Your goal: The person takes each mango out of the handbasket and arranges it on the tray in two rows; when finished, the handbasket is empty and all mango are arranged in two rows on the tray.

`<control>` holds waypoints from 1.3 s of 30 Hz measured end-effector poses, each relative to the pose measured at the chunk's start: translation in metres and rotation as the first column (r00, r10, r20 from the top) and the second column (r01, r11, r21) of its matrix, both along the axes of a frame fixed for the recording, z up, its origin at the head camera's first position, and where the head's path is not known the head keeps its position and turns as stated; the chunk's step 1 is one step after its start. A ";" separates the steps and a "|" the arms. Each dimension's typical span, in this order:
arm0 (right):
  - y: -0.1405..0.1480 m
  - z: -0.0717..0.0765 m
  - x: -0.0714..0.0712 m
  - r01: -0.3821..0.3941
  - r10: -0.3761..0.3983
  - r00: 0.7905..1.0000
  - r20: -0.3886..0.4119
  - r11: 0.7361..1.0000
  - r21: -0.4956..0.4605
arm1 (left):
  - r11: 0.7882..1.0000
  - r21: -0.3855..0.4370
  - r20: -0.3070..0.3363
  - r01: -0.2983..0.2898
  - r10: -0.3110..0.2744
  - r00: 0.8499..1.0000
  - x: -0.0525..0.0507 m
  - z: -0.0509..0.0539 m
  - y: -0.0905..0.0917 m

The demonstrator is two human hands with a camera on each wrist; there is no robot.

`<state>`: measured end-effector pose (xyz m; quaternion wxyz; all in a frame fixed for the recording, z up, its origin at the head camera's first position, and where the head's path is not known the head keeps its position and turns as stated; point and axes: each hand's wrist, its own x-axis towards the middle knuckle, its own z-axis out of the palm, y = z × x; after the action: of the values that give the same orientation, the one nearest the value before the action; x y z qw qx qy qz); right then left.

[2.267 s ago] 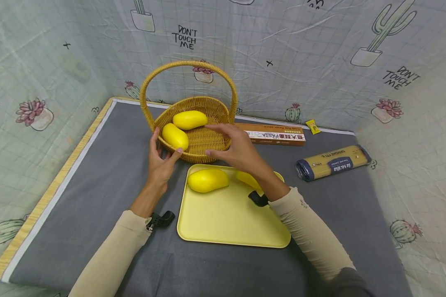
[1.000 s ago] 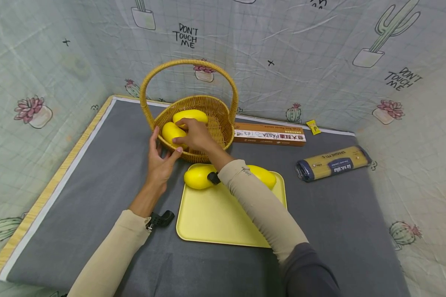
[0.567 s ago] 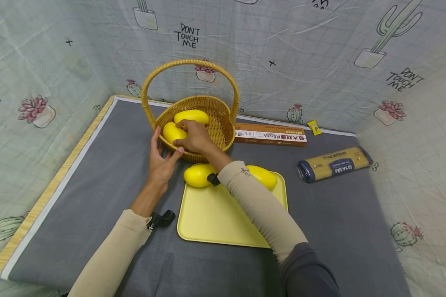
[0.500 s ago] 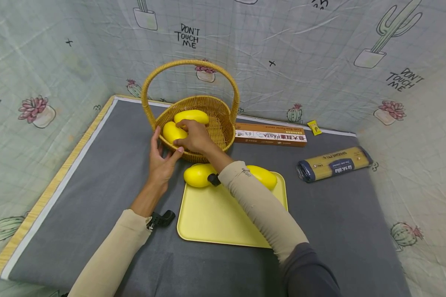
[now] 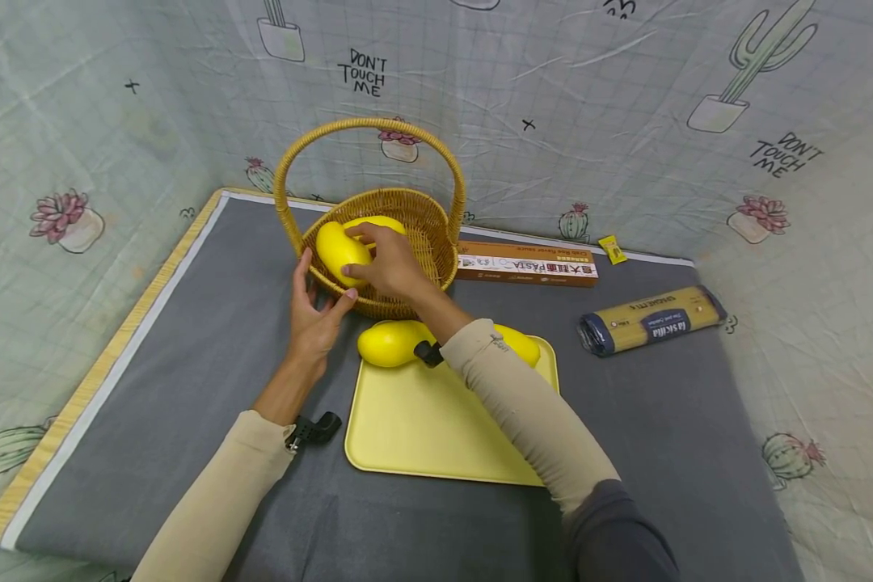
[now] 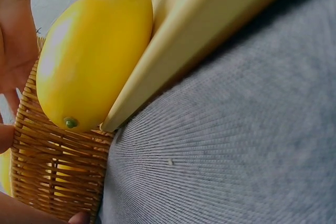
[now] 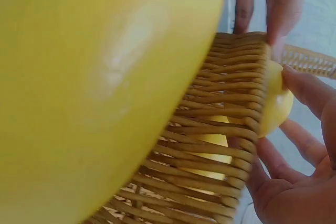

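In the head view my right hand (image 5: 389, 263) grips a yellow mango (image 5: 338, 249) inside the woven basket (image 5: 425, 242), just above its front-left rim. The right wrist view shows the thumb and fingers around this held mango (image 7: 277, 100). A second mango (image 5: 381, 223) lies behind it in the basket, partly covered. My left hand (image 5: 314, 323) holds the basket's front-left rim, thumb and fingers spread along the wicker. Two more mangoes lie at the far edge of the yellow tray (image 5: 436, 428): one on the left (image 5: 389, 343), the other (image 5: 520, 343) partly hidden by my right sleeve.
Right of the basket lies a brown pasta box (image 5: 527, 263), with a small yellow packet (image 5: 613, 249) beyond its end. A spaghetti pack (image 5: 653, 319) rests farther right on the grey tabletop (image 5: 647, 436). The tall basket handle (image 5: 367, 123) arches above the opening. Printed cloth walls enclose the table.
My right hand moved from over the basket onto the front-left mango, gripped it, and has now lifted and turned it slightly. The left hand has stayed at the rim.
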<state>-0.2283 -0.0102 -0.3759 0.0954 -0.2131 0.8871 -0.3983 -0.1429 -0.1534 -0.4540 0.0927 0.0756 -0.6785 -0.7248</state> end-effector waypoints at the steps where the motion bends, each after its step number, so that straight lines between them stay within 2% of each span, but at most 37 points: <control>1: 0.001 0.001 0.001 0.000 0.000 1.000 -0.005 1.000 -0.007 | 1.000 0.000 0.002 0.001 -0.001 1.000 0.000 0.000 0.000; 7: 0.012 0.010 0.011 -0.002 0.000 0.999 -0.037 0.999 -0.043 | 1.000 0.008 0.015 0.004 -0.004 1.000 -0.001 -0.002 -0.001; 14: 0.026 0.018 0.023 -0.021 0.010 0.997 -0.079 0.991 -0.129 | 1.000 0.016 0.017 0.003 -0.003 1.000 -0.002 -0.003 -0.002; 20: 0.034 0.024 0.036 -0.055 0.034 0.992 -0.121 0.983 -0.175 | 1.000 0.014 0.011 -0.003 0.003 1.000 -0.003 -0.003 -0.004; 28: 0.052 0.032 0.064 -0.115 0.091 0.988 -0.124 0.972 -0.204 | 1.000 0.023 0.038 0.006 -0.007 0.999 -0.004 -0.003 -0.004; 33: 0.067 0.030 0.082 -0.145 0.120 0.986 -0.119 0.964 -0.224 | 1.000 0.007 0.043 0.017 -0.017 0.999 -0.002 0.000 -0.004; 37: 0.080 0.026 0.095 -0.174 0.142 0.978 -0.150 0.958 -0.227 | 1.000 0.012 0.033 0.025 -0.025 0.999 0.001 0.002 -0.003; 39: 0.085 0.024 0.101 -0.184 0.153 0.977 -0.147 0.955 -0.233 | 0.999 0.029 0.020 0.028 -0.029 0.999 0.001 0.000 -0.003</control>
<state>-0.1268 0.0750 -0.3523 0.0453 -0.3232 0.8137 -0.4811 -0.1419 -0.1564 -0.4540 0.0744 0.0746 -0.6698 -0.7350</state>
